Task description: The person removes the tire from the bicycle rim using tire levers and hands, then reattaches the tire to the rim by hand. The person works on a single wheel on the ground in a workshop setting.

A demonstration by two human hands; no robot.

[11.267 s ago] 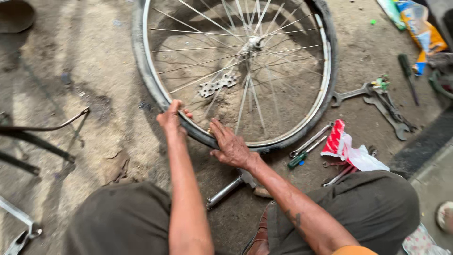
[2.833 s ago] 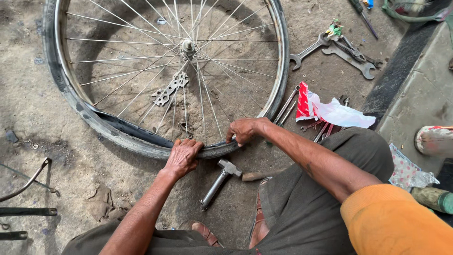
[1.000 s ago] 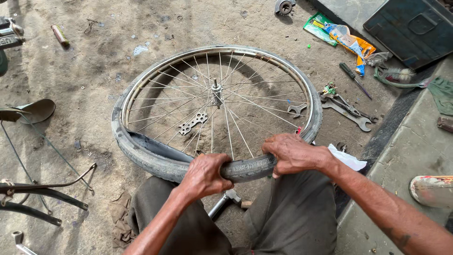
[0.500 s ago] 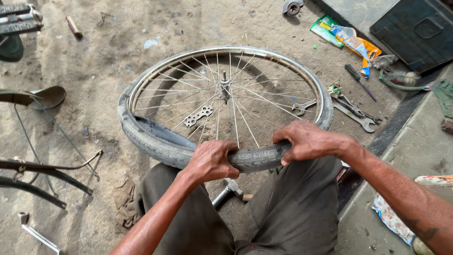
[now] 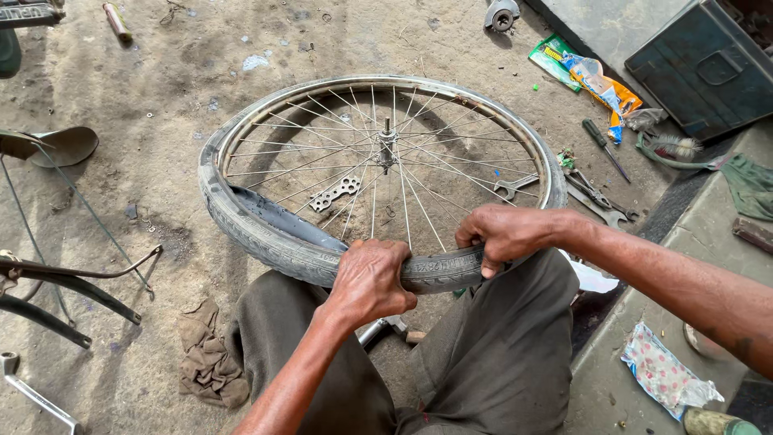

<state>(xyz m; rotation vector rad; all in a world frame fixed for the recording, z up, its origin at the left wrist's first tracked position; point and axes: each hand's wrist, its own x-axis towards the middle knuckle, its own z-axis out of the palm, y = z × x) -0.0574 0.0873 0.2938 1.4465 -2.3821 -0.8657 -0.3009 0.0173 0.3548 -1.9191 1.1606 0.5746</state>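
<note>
while both hands (image 5: 372, 283) (image 5: 501, 234) grip the tyre (image 5: 266, 242), the toolbox (image 5: 699, 68) sits shut.

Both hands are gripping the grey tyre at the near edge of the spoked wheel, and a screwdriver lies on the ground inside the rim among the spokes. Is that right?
Not quite. Both hands, left hand and right hand, do grip the tyre at the wheel's near edge, but the head view shows a flat multi-hole wrench inside the rim. The screwdriver lies outside it, to the right.

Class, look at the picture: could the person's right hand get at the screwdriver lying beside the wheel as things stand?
Probably yes, once it lets go. The right hand grips the tyre; the screwdriver lies in the open on the ground on that side, uncovered, with only spanners between.
</note>
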